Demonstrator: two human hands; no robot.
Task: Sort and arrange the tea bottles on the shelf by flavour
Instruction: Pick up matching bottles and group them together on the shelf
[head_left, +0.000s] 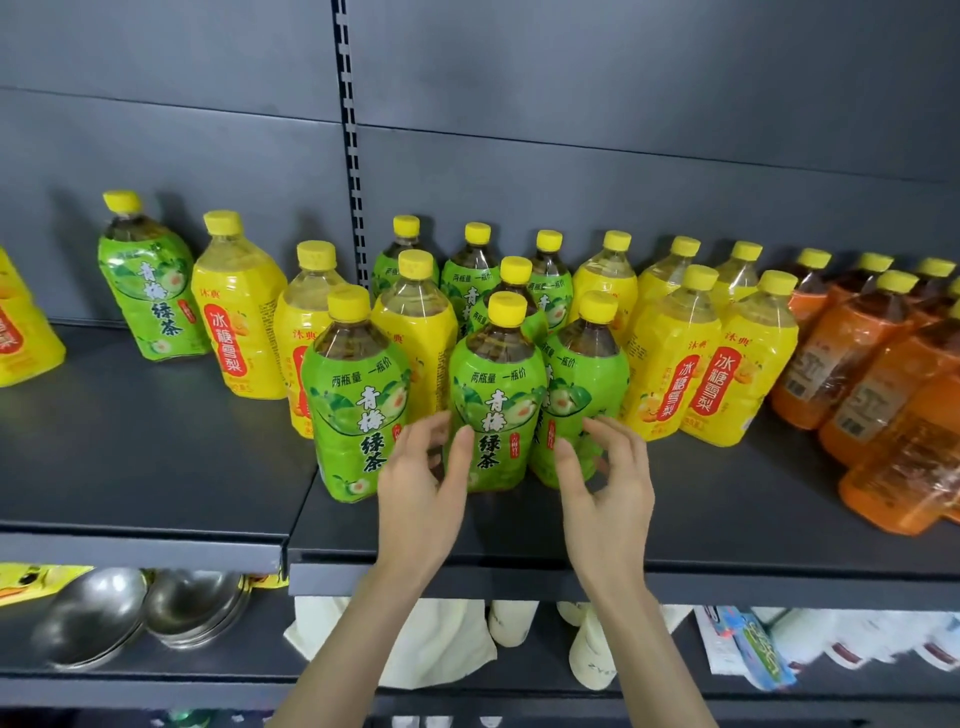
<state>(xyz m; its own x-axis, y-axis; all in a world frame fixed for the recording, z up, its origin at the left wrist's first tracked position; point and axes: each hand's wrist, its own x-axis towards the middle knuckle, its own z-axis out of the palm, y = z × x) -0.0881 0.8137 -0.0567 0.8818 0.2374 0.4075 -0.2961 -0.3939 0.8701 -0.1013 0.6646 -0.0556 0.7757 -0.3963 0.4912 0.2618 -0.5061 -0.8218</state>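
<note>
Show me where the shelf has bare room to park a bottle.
Widest bare patch: the left shelf board, in front of the lone green bottle and its yellow neighbour, left of the front green bottle. A smaller strip lies at the front edge between the right hand and the orange bottles. The centre green cluster is packed tight.

I see a dark grey metal shelf board (156, 457) across the centre. Its matte grey back panel (623, 78) rises at twelve o'clock, split by a black slotted upright (349, 130). A lower grey shelf (218, 675) runs at six o'clock.
</note>
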